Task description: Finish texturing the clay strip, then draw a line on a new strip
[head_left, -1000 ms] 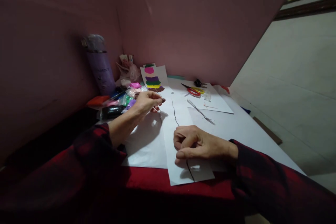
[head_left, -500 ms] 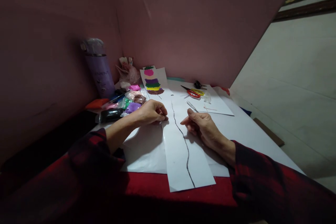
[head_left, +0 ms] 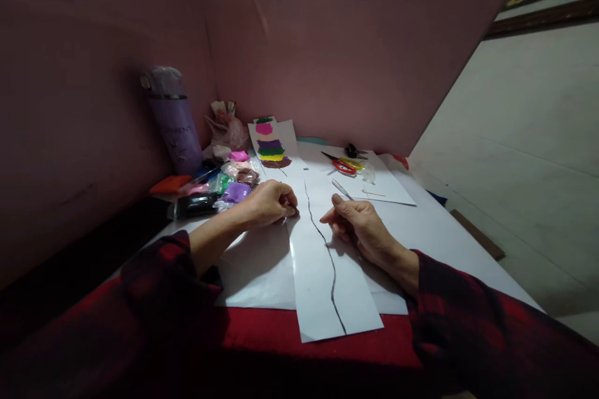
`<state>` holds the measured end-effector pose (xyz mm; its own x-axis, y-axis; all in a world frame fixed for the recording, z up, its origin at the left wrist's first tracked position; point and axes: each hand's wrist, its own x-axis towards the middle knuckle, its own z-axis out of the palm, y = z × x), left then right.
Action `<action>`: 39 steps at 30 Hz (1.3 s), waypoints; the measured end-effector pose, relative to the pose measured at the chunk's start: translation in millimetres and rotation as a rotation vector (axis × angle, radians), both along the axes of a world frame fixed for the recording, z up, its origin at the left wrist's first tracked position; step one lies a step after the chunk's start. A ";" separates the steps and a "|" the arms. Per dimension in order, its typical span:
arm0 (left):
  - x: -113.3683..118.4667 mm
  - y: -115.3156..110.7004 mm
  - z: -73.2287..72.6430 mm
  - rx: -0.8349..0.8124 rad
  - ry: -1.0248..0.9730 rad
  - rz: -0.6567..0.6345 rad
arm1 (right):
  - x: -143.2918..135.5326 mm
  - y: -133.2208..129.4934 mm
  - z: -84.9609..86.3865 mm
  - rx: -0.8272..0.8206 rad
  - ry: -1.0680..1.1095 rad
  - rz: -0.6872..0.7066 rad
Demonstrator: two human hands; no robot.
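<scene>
Over the left edge of a long white paper strip (head_left: pixel 318 287), my left hand (head_left: pixel 271 204) is closed in a pinch. A small dark bit shows at its fingertips, too little to identify. A wavy black line (head_left: pixel 333 277) runs down the strip. Right of this line, my right hand (head_left: pixel 358 224) hovers low, thumb and index finger apart, the other fingers loosely curled. No object shows between its fingertips. Just beyond it a slim silvery tool (head_left: pixel 341 188) slants down behind the hand; its lower end is hidden.
Several bagged clay pieces (head_left: pixel 236 192) lie left, before a purple bottle (head_left: pixel 175 131). Behind stands a sheet with coloured patches (head_left: pixel 271 148). Scissors with red and yellow handles (head_left: pixel 345 166) lie at the back, near a small black object (head_left: pixel 350 150). Walls border the table.
Both hands keep nearly the same places and poses. The whole view has shifted very slightly, and the left fingertips have changed only a little.
</scene>
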<state>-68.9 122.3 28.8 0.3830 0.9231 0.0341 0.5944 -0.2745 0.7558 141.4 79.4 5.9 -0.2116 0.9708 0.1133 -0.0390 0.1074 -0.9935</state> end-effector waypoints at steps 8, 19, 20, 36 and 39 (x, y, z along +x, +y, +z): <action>7.0 -7.6 12.6 -0.178 -0.221 0.072 | 0.9 0.1 -1.0 -0.013 -0.011 0.002; 2.4 -4.4 8.1 -0.006 -0.073 0.027 | -0.2 -0.8 1.1 -0.001 -0.025 -0.003; 1.9 -4.1 7.0 0.014 -0.055 0.019 | -0.1 -0.8 1.0 0.000 -0.023 -0.002; 3.7 -3.3 8.7 0.046 -0.176 0.128 | -0.3 -0.8 0.7 -0.007 -0.009 0.000; 7.4 -8.2 13.0 -0.027 -0.236 0.137 | 0.1 -0.4 0.0 0.004 -0.016 0.004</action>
